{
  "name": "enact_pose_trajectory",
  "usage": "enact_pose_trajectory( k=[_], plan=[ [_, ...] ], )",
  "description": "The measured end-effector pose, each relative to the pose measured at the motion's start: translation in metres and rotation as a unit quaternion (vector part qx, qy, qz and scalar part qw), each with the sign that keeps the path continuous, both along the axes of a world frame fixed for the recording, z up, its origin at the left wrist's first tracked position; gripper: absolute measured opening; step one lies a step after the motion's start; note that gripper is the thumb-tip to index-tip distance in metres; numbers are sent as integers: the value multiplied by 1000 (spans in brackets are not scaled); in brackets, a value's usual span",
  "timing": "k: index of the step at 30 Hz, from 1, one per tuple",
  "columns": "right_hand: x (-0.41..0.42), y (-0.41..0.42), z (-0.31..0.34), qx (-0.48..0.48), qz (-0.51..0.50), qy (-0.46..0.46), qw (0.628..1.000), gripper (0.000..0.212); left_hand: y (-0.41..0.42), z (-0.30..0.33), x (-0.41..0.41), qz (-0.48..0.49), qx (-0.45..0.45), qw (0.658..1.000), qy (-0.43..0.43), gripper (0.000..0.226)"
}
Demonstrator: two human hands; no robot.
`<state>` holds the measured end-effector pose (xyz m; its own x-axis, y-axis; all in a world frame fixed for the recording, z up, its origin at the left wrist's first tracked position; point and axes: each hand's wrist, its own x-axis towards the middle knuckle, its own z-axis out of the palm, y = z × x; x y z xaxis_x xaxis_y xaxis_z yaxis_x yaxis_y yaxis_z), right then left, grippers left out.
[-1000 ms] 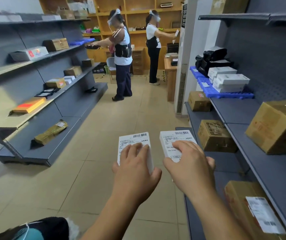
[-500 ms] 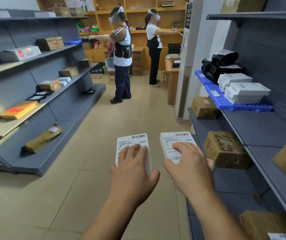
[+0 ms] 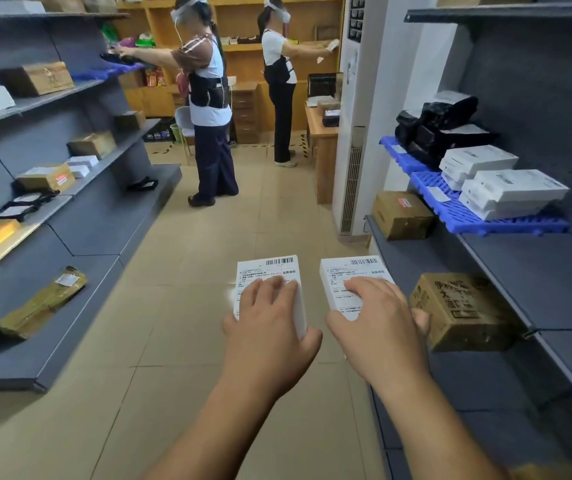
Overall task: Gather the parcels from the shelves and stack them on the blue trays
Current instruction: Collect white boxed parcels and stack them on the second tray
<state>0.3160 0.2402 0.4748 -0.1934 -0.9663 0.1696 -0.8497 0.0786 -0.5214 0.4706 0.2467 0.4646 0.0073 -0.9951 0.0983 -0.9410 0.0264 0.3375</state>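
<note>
The left hand [image 3: 270, 327] and right hand [image 3: 378, 327] each grip a white parcel [image 3: 267, 271] with black barcode print. Up and right of the right hand, white boxes [image 3: 509, 192] and black bags [image 3: 440, 123] fill ribbed blue trays [image 3: 506, 225]; a brown carton [image 3: 464, 313] sits just beside it.

Parcel depot: you stand between grey shelving [image 3: 537, 282] stocked with labelled cartons [image 3: 464, 311], blue trays [image 3: 506, 225], wooden racks [image 3: 243, 46] behind.
</note>
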Motion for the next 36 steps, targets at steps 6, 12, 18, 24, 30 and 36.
enact_pose_trajectory(
  k=[6, 12, 18, 24, 30, 36],
  plan=[
    [-14, -65, -4, 2, -3, -5, 1000, 50, -70, -1, -15, -8, -1, 1000, -11, 67],
    [-42, -145, 3, -9, 12, -14, 1000, 52, -142, 8, -41, 10, -13, 1000, -15, 67],
    [-67, -209, 15, -25, 27, -12, 999, 52, -204, 18, -66, 21, -22, 1000, -7, 67],
    [-85, -261, 13, -17, 25, -9, 999, 51, -260, 16, -83, 10, -16, 1000, -10, 66],
    [-80, -312, 8, -19, 8, -7, 1000, 49, -319, 12, -79, -11, -19, 1000, -12, 67],
    [-67, -374, 12, -34, -36, 0, 999, 49, -391, 11, -65, -47, -23, 999, -10, 68]
  ],
)
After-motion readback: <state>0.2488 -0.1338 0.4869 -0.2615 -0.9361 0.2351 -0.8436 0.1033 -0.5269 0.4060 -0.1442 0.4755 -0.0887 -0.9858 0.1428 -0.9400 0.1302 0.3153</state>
